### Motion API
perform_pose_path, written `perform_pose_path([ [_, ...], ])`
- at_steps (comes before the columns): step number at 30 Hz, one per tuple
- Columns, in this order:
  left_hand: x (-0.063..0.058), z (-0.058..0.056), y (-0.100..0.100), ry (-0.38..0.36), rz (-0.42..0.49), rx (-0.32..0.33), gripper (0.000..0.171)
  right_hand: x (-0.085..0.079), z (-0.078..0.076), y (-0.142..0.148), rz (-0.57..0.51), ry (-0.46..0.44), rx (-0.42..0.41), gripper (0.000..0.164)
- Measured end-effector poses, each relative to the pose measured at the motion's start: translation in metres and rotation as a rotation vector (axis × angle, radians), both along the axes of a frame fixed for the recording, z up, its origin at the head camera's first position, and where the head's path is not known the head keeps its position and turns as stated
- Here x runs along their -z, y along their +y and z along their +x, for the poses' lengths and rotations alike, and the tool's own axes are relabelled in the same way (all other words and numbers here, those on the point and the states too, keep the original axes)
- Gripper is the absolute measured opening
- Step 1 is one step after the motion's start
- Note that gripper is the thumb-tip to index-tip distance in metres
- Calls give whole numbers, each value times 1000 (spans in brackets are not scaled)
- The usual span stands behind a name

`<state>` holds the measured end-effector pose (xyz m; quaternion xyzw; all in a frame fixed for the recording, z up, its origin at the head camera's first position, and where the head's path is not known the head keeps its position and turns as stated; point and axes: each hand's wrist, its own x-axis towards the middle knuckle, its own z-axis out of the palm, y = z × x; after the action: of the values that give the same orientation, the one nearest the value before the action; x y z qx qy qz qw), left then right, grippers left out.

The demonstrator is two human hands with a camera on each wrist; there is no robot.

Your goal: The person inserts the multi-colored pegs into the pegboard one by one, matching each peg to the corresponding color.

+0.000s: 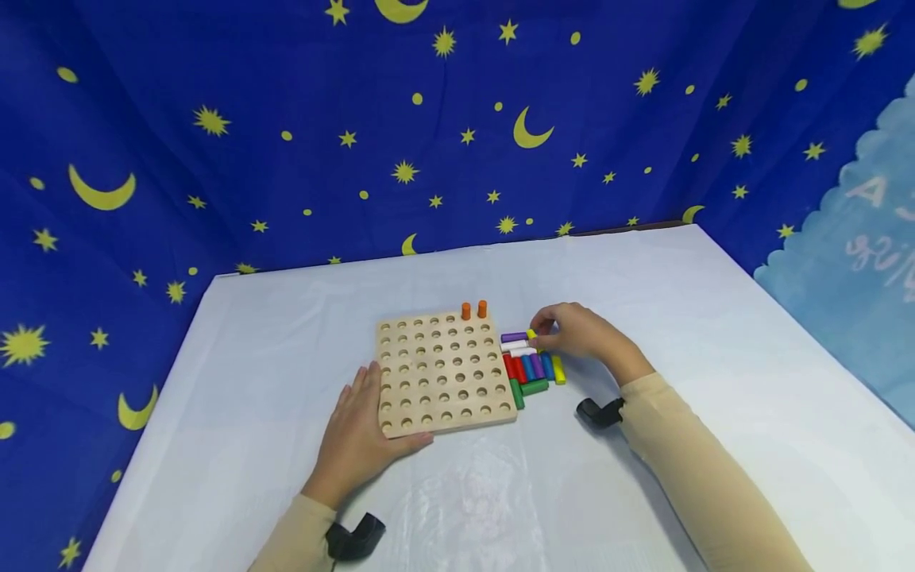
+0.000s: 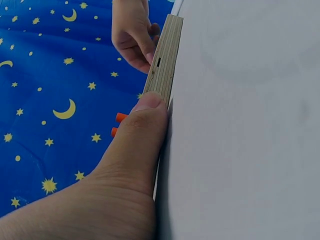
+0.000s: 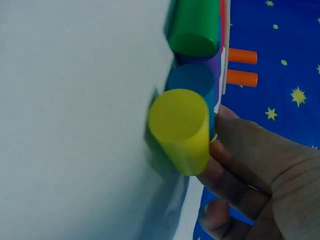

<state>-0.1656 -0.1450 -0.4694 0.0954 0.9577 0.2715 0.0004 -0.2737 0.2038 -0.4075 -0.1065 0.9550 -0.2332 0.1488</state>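
Note:
A wooden pegboard with rows of round holes lies on the table. Two orange pegs stand upright in holes along its far edge, toward the right. My left hand rests against the board's near left corner, fingers laid along the left side and thumb along the front edge. At the loose pegs right of the board, my right hand pinches a yellow peg between thumb and fingers; most of that peg is hidden. Close to this hand lie white pegs and a purple peg.
Beside the board's right edge lie red pegs, blue pegs, green pegs and another yellow peg. White cloth covers the table. A blue curtain with stars and moons hangs behind it.

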Motion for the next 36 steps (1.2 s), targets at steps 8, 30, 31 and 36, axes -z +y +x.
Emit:
perform_pose_path([
  [8,3,0,-2,17,8,1,140,-5,-2,-4,41,-55,-5,27],
  [30,4,1,-1,16,8,-8,141,-3,-6,-12,122,47,-78,22],
  [31,3,1,-1,13,7,-8,140,-3,-5,-12,116,48,-76,22],
  [36,2,1,-1,10,6,-5,140,3,-8,-9,86,61,-65,22],
])
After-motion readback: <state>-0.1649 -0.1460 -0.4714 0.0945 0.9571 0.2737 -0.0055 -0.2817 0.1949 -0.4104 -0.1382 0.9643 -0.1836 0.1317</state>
